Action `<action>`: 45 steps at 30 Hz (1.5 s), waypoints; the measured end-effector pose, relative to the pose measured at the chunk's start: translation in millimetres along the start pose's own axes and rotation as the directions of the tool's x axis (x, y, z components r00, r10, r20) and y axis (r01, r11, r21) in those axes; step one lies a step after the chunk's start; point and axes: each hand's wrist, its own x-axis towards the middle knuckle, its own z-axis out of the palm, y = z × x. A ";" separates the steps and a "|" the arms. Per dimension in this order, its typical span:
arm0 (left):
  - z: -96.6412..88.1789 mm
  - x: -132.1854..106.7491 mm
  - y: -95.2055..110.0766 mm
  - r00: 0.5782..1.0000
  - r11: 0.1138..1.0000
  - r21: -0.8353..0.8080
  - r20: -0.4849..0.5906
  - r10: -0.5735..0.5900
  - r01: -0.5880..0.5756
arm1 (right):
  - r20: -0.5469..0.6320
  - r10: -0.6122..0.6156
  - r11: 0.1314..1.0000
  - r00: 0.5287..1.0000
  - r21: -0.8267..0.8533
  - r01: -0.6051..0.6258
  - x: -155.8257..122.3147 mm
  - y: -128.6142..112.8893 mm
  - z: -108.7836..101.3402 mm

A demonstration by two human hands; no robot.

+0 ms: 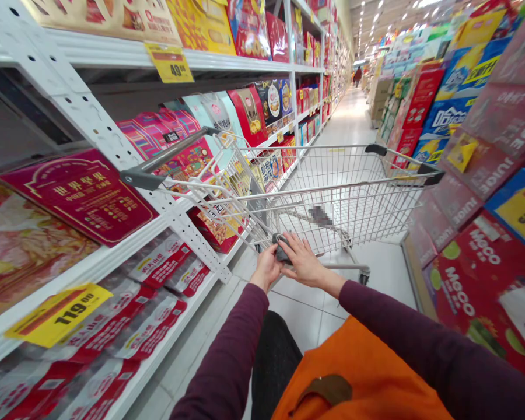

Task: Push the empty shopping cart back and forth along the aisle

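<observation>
A wire shopping cart [367, 186] stands across the aisle in front of me, with its grey handle [175, 150] at the left. Low on its near side, both my hands are at a small, rounded dark grey piece [282, 252] that looks like a cart wheel. My left hand [268, 266] curls around it from the left. From the right, the fingers of my right hand [304, 261] lie over its top, with the thumb below. The hands hide much of this piece, so I cannot tell how it joins the frame.
White shelving [192, 57] with packaged goods and a yellow price tag [61, 315] runs along the left. Stacked drink cartons [464, 280] line the right. Tiled floor [350, 128] stretches down the aisle, where a person [357, 76] is far off. An orange garment [359, 373] covers my lap.
</observation>
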 end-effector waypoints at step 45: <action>56.8 1.8 87.9 0.601 -0.704 0.672 0.667 0.439 -0.232 | -0.106 -0.090 0.987 0.990 -0.145 0.074 7.8 98.4 42.1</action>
